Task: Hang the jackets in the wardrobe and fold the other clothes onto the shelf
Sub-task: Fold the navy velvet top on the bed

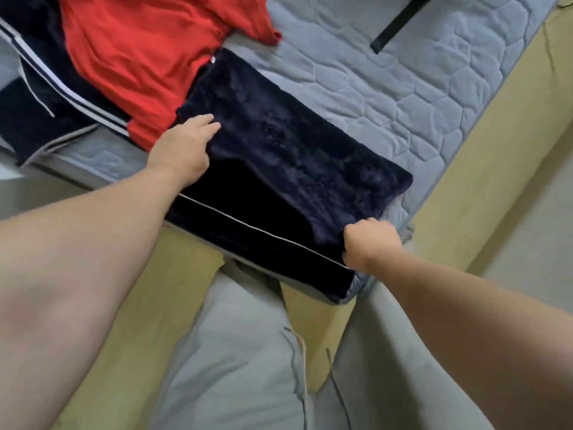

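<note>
A dark navy fleece garment [294, 150] with a thin white stripe lies partly folded at the near edge of the grey quilted mattress [418, 88]. My left hand [183, 147] grips the folded layer's left edge, fingers tucked under the cloth. My right hand [370, 243] pinches the fold's near right corner with curled fingers. A red shirt [139, 57] lies spread out behind the navy garment. A dark jacket with white stripes [40, 88] lies at the far left, partly under the red shirt.
A black strap [393, 26] lies on the mattress at the top right. The yellow bed frame [496, 169] runs along the mattress edge on the right. My grey trousers [232, 367] fill the lower middle of the view.
</note>
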The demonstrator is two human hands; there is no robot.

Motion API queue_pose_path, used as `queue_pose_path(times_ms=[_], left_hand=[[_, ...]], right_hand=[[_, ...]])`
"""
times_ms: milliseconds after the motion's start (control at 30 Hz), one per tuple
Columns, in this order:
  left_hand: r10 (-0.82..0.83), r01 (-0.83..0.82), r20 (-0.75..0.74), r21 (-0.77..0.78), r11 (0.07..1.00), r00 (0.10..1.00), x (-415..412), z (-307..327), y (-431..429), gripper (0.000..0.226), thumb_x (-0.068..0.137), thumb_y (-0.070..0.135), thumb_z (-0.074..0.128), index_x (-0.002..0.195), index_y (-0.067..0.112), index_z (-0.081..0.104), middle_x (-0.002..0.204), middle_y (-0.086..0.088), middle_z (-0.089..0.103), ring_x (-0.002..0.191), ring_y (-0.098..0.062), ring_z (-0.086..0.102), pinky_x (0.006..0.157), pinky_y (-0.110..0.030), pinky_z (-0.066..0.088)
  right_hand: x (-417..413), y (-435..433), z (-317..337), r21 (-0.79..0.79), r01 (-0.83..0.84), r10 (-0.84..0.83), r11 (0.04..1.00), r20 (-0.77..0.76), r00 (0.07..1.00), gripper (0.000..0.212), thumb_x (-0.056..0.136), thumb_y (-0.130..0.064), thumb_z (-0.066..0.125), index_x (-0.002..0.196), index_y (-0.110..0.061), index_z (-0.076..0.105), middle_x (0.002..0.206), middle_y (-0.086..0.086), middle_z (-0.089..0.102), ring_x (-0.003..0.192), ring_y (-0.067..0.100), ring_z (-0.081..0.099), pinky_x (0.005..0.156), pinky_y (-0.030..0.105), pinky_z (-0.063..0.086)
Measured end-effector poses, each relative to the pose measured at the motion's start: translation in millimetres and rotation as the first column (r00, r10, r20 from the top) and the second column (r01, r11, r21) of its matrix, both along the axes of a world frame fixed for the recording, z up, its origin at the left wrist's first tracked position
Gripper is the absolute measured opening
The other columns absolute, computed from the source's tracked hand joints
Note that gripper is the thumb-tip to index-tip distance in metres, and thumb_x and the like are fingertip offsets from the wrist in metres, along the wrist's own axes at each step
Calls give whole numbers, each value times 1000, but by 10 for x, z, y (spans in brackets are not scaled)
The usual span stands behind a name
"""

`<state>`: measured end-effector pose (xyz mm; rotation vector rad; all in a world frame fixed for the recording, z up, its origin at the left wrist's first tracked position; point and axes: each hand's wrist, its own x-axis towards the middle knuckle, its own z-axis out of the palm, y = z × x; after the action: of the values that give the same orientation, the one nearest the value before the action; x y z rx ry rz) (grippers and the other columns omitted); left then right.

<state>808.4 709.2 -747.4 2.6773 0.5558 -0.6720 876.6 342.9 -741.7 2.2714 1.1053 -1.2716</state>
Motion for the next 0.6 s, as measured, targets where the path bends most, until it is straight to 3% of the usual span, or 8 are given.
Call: queue_pose_path(times_ms=[67,267,367,467,600], left_hand=[[-34,34,-27,3,999,999,-365,-28,-20,75,79,-5,54,150,17,47,161,0,34,119,-44,56,103,-50,45],[-123,123,11,6,992,992,-1107,-227,-21,74,80,-5,57,151,13,45,162,-3,33,89,-50,58,91,-54,49],[-167,169,-41,31,985,985,-1385,-354,-62,73,86,0,55,155,14,36,165,-2,24,93,-46,56,94,-53,47],[-167,173,-110,51,984,980,-1557,-488,-106,74,91,7,52,159,20,25,168,4,12,102,-43,52,101,-50,44],[-177,182,-71,64,981,982,-1639,-607,-107,74,90,7,56,158,18,28,168,3,15,107,-45,50,103,-51,44]], right_hand=[[-254,31,-60,-42,-59,59,997,-15,998,16,80,-33,59,76,-23,48,71,-2,45,78,28,54,67,34,36],[-701,20,-204,-152,-225,222,962,-41,974,10,82,-27,59,76,-25,51,69,-3,45,70,24,50,67,35,34],[-883,-35,-276,-167,-227,223,959,-46,974,8,85,-27,58,91,-22,55,78,-3,50,76,25,49,68,35,34],[-1043,-68,-396,-225,-226,231,948,-3,973,32,87,-21,57,119,-15,55,104,3,63,94,27,56,72,36,36],[-1194,-83,-526,-293,-242,261,925,25,965,40,88,-20,58,126,-12,52,112,6,64,99,27,57,76,36,41]])
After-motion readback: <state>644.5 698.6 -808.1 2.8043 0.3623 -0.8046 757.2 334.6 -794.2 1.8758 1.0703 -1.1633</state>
